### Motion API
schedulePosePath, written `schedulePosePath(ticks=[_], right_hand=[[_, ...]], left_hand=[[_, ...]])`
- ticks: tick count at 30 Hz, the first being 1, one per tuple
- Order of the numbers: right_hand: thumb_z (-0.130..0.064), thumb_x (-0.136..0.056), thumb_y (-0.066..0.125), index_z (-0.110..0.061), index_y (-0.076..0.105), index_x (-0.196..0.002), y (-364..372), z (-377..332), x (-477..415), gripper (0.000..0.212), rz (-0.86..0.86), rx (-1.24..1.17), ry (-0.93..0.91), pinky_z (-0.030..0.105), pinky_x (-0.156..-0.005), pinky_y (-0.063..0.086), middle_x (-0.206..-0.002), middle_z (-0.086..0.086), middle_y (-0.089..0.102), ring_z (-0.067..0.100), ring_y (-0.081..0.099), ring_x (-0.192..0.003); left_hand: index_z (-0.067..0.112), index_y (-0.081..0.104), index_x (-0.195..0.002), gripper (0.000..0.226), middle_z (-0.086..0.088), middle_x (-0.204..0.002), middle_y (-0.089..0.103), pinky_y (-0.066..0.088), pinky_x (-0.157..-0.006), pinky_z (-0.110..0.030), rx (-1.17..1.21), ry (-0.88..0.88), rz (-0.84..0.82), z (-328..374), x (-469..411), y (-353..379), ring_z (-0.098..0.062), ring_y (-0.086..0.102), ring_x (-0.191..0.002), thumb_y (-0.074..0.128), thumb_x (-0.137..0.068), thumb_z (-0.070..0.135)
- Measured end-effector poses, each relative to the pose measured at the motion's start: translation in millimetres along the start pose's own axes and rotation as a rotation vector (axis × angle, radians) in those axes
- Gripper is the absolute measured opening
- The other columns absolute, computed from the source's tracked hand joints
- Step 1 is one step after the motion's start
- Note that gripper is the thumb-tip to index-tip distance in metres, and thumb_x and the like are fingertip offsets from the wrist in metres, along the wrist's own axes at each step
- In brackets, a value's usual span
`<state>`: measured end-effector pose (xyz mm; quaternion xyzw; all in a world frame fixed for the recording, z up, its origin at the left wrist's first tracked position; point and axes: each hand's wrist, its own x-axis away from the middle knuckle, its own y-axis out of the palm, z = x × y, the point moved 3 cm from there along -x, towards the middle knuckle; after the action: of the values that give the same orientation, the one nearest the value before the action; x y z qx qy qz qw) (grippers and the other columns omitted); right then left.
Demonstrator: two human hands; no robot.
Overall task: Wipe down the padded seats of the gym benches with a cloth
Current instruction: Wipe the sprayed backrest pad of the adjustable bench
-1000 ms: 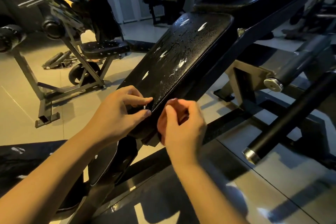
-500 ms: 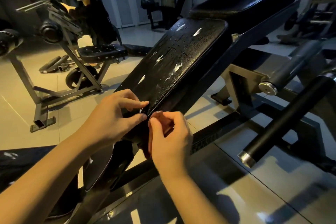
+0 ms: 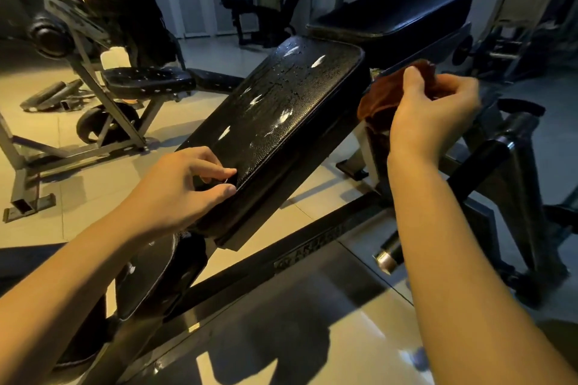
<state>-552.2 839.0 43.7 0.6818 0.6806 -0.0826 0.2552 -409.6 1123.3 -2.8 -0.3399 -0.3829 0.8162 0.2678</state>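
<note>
A black padded seat slopes up from near me toward the far right, its surface beaded with wet droplets. My left hand pinches the near lower edge of this pad between thumb and forefinger. My right hand is raised beside the pad's right edge and grips a brown cloth, which hangs bunched below my fingers. A second black pad lies flat beyond the first. Another small black pad sits low under my left wrist.
A black roller bar with a metal cap juts out at the right under my right arm. The bench's dark steel frame crosses the tiled floor. Another machine with a perforated seat stands at the left, dark clothing draped over it.
My right hand has left the pad's near edge and risen to the right, and now grips the brown cloth. My left hand stays pinched on the edge.
</note>
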Motion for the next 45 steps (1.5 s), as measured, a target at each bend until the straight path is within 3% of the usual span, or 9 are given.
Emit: schedulePosePath(ticks=[7,14,17,21,26,34,36,41,45], right_hand=[[-0.012,-0.085,0.079,-0.018,0.060,-0.098,27.6,-0.1,53.4,0.024,-0.190,-0.071,-0.023,0.017,-0.076,0.057,-0.096,-0.009,0.064,0.002,0.067,-0.089],[-0.016,-0.084,0.081,-0.017,0.062,-0.091,20.3,6.6,102.5,0.020,-0.283,-0.010,-0.091,0.012,-0.067,0.051,-0.084,-0.014,0.062,0.002,0.064,-0.081],[-0.016,-0.084,0.081,-0.016,0.064,-0.090,16.1,16.0,134.0,0.018,-0.364,-0.020,-0.025,0.014,-0.069,0.053,-0.084,-0.011,0.065,0.003,0.067,-0.081],[-0.021,-0.084,0.081,-0.023,0.063,-0.089,12.2,34.9,179.7,0.019,-0.502,-0.016,0.114,0.035,-0.067,0.062,-0.088,-0.007,0.069,0.013,0.071,-0.085],[-0.019,-0.084,0.082,-0.026,0.062,-0.090,8.4,38.7,217.7,0.022,-0.596,-0.003,0.196,0.018,-0.067,0.058,-0.093,-0.006,0.069,0.011,0.069,-0.090],[-0.010,-0.088,0.077,-0.022,0.064,-0.092,-6.6,38.6,254.8,0.018,-0.955,-0.011,0.477,0.027,-0.071,0.063,-0.095,-0.002,0.071,0.014,0.073,-0.089],[-0.011,-0.087,0.078,-0.020,0.065,-0.091,-13.2,34.4,242.8,0.016,-0.882,-0.052,0.509,0.025,-0.067,0.062,-0.091,0.000,0.071,0.010,0.073,-0.084],[-0.012,-0.090,0.075,-0.010,0.062,-0.100,-20.2,11.5,161.0,0.017,-0.499,-0.031,0.195,0.003,-0.061,0.047,-0.095,-0.007,0.063,-0.016,0.059,-0.084],[-0.009,-0.089,0.075,-0.012,0.061,-0.096,-5.9,17.5,181.9,0.016,-0.574,-0.002,0.212,0.008,-0.063,0.052,-0.091,-0.008,0.064,-0.005,0.067,-0.084]], left_hand=[[0.038,0.068,-0.121,0.036,0.020,-0.108,0.057,0.056,-0.073,-0.027,-0.010,0.014,-0.030,-4.0,5.8,1.8,-0.004,0.060,-0.098,0.074,-0.086,0.039],[0.038,0.062,-0.133,0.045,0.021,-0.113,0.053,0.057,-0.078,-0.034,-0.046,0.026,-0.037,-3.6,11.2,2.5,-0.002,0.056,-0.099,0.072,-0.089,0.038],[0.036,0.062,-0.134,0.044,0.019,-0.115,0.054,0.056,-0.078,-0.030,-0.037,0.022,-0.036,-4.9,11.8,0.4,-0.004,0.057,-0.099,0.071,-0.092,0.027],[0.032,0.063,-0.134,0.044,0.016,-0.116,0.061,0.047,-0.071,-0.015,-0.007,-0.016,-0.011,-7.4,15.4,-5.6,0.002,0.059,-0.101,0.067,-0.094,0.015],[0.030,0.064,-0.132,0.044,0.017,-0.113,0.066,0.046,-0.070,-0.010,0.032,-0.058,0.014,-5.7,25.0,-9.6,0.008,0.060,-0.099,0.064,-0.094,0.008],[0.033,0.068,-0.122,0.042,0.017,-0.109,0.070,0.052,-0.083,-0.018,0.050,-0.095,0.035,-8.4,25.9,-9.5,0.004,0.062,-0.102,0.061,-0.092,0.005],[0.034,0.069,-0.118,0.039,0.018,-0.108,0.070,0.055,-0.084,-0.023,0.052,-0.087,0.020,-8.5,24.7,-12.4,0.004,0.063,-0.101,0.061,-0.092,0.006],[0.029,0.071,-0.119,0.035,0.014,-0.108,0.069,0.052,-0.083,-0.021,-0.021,-0.077,0.031,-5.5,24.9,-14.2,-0.001,0.063,-0.101,0.062,-0.093,0.008],[0.026,0.070,-0.123,0.036,0.008,-0.112,0.071,0.053,-0.089,-0.026,-0.038,-0.093,0.016,-6.9,23.8,-13.1,-0.005,0.064,-0.104,0.062,-0.093,0.008]])
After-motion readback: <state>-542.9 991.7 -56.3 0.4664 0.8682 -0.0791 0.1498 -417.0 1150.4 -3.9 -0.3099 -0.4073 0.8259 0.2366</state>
